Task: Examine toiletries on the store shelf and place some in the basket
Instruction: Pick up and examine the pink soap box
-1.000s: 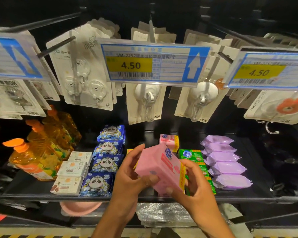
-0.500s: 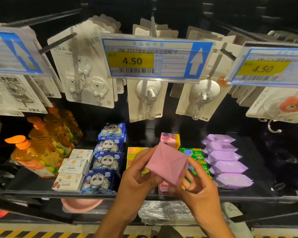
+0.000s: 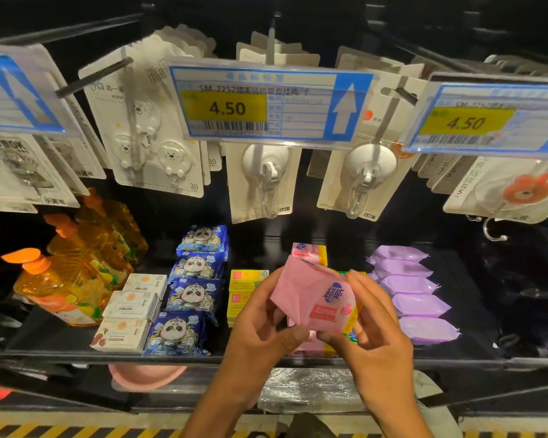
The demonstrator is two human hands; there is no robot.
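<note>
Over the shelf (image 3: 475, 311), pink soap pack (image 3: 310, 298) pinched by fingers (image 3: 293, 338) of left hand (image 3: 260, 327) and right hand (image 3: 377, 336), panda-print packs (image 3: 190, 295) left, purple packs (image 3: 415, 295) right, hook cards (image 3: 263, 181) overhead

Shelf (image 3: 469, 311) crowded from left end to middle: orange bottles (image 3: 64, 286), white boxes (image 3: 130, 311), panda packs (image 3: 193, 292) and yellow boxes (image 3: 244, 289), in rows just beside each other. Purple packs (image 3: 415, 292) form a row right of middle. Bare shelf at right end beyond them, and behind the yellow boxes toward the back edge. Left hand (image 3: 260, 336) and right hand (image 3: 374, 336), gripping pink pack (image 3: 310, 298), block front-edge middle. Price tags (image 3: 266, 102) and hook cards (image 3: 263, 181) hang low overhead.
</note>
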